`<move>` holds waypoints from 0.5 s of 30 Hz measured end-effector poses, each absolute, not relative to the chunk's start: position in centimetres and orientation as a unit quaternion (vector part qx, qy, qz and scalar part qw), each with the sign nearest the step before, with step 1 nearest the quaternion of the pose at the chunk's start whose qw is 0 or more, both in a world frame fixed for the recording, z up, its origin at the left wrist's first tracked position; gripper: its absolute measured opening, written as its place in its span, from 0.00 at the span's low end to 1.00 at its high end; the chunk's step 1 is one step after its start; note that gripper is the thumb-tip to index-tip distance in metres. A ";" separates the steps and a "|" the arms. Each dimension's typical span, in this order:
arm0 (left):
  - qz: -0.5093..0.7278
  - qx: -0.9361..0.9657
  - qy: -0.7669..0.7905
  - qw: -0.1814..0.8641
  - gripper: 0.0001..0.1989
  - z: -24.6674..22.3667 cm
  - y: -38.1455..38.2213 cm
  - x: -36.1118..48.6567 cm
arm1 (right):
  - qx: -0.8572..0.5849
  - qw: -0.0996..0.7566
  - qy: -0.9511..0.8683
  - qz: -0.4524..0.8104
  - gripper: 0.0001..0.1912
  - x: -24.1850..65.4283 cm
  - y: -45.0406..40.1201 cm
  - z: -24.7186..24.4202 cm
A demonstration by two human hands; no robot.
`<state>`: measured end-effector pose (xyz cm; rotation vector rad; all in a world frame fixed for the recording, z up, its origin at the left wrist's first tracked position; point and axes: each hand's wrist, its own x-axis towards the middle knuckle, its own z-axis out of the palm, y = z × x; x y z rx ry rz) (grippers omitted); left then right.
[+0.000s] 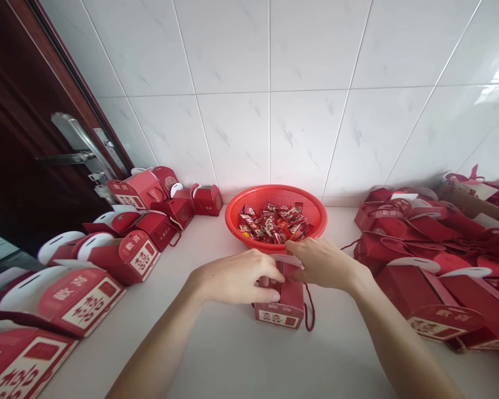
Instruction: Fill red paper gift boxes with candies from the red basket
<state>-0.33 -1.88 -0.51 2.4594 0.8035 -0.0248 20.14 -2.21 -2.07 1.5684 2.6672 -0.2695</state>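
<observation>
A small red candy box with a cream label on its front stands on the white surface in front of me, a dark red cord hanging loose at its right side. From the left, my left hand reaches over it, fingers bent and thumb on the top near the front edge. My right hand grips the far right part of its top, fingers curled. Just behind the box is a red plastic basket holding many wrapped candies. My fingers partly hide the top of the box.
Several red boxes line the left side of the white counter, beside a dark door with a metal handle. More red boxes are piled on the right, near an open cardboard carton. A tiled wall rises behind.
</observation>
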 end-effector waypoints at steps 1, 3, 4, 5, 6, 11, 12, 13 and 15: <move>-0.016 0.912 0.285 0.293 0.11 -0.6 -1.7 -0.3 | 0.503 0.020 0.860 -0.088 0.05 20.1 -2.1 -2.2; -0.029 0.904 0.274 0.328 0.15 -0.8 -1.4 -0.5 | 0.504 0.025 0.859 -0.089 0.05 20.0 -2.0 -2.4; -0.031 0.900 0.272 0.340 0.16 -0.8 -1.3 -0.6 | 0.505 0.030 0.858 -0.088 0.05 20.0 -2.0 -2.4; -0.032 0.896 0.270 0.350 0.18 -1.0 -1.1 -0.8 | 0.506 0.035 0.858 -0.087 0.05 19.9 -1.9 -2.4; -0.031 0.894 0.266 0.360 0.18 -1.1 -1.0 -0.9 | 0.505 0.038 0.858 -0.084 0.05 19.9 -1.9 -2.5; -0.025 0.894 0.258 0.365 0.14 -1.9 -0.1 -1.3 | 0.500 0.045 0.862 -0.070 0.07 19.5 -1.8 -2.6; -0.026 0.894 0.265 0.361 0.13 -2.0 0.0 -1.3 | 0.500 0.047 0.862 -0.069 0.06 19.5 -1.8 -2.6; -0.029 0.893 0.273 0.357 0.11 -2.1 0.1 -1.2 | 0.500 0.049 0.862 -0.068 0.06 19.4 -1.8 -2.6; -0.040 0.888 0.291 0.355 0.09 -2.0 0.1 -1.1 | 0.499 0.050 0.863 -0.069 0.05 19.4 -1.8 -2.6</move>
